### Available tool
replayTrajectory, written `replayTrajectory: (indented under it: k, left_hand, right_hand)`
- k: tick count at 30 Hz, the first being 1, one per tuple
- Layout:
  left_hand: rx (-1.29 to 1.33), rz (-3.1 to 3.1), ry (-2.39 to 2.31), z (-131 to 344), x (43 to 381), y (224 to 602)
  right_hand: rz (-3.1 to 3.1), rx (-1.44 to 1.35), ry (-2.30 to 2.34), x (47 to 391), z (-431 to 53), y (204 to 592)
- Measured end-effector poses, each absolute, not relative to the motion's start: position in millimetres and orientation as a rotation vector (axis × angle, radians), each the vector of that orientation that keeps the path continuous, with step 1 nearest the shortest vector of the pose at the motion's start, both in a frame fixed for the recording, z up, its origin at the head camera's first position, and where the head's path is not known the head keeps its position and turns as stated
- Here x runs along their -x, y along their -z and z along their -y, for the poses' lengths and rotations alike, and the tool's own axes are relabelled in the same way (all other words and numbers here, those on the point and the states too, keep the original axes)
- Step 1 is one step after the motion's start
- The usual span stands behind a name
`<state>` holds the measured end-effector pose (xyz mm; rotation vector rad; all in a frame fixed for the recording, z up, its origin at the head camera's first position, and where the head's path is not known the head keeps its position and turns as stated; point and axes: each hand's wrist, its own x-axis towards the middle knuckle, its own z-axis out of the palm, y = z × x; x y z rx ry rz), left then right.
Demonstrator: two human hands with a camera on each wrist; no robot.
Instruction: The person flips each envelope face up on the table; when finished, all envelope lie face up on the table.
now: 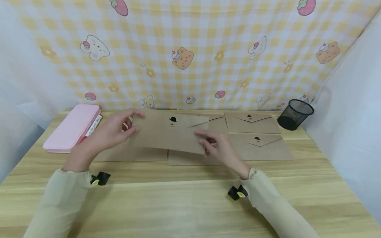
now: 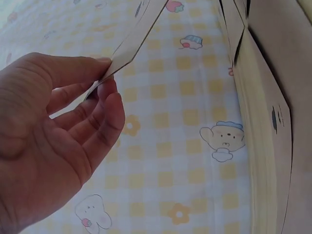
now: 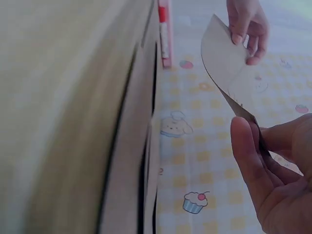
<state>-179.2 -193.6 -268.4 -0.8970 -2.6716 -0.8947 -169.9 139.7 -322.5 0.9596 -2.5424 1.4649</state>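
Both hands hold up one brown kraft envelope [image 1: 160,132] printed with a small black hat and moustache. My left hand [image 1: 119,127] pinches its left end between thumb and fingers; in the left wrist view the thumb lies on one face of the envelope [image 2: 131,48]. At the other end, my right hand [image 1: 218,147] pinches the edge, and the right wrist view shows the paper [image 3: 226,63] bowed between the two hands. Under and behind it, more brown envelopes lie on the table, among them a front right one [image 1: 268,152] and a back right one [image 1: 259,127].
A pink case [image 1: 72,127] lies at the left, with a white marker with a red end [image 1: 93,127] along its side. At the back right stands a black mesh pen holder [image 1: 294,115]. A yellow checked cloth [image 1: 202,43] hangs behind the wooden table [image 1: 172,201].
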Motion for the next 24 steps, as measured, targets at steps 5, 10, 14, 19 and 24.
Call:
replayTrajectory:
  k: [5,10,14,19,24]
  left_hand:
    - [0.745,2.747,0.875,205.0,192.5,265.6]
    - [0.628,2.832,0.874,219.3,204.1,264.2]
    - [0.559,2.885,0.877,226.2,212.9,263.2]
    - [0.516,2.936,0.835,232.1,229.6,265.1]
    - [0.487,2.998,0.788,238.5,246.5,271.4]
  right_hand:
    - [2.583,-0.908,-1.415,193.9,-127.9,315.5]
    - [2.594,-0.931,-1.262,214.8,-112.6,313.5]
    - [2.608,-0.958,-1.172,225.1,-100.5,311.1]
    - [2.715,-1.004,-0.978,238.3,-85.6,310.2]
    - [2.804,-1.056,-0.881,251.4,-68.8,310.0]
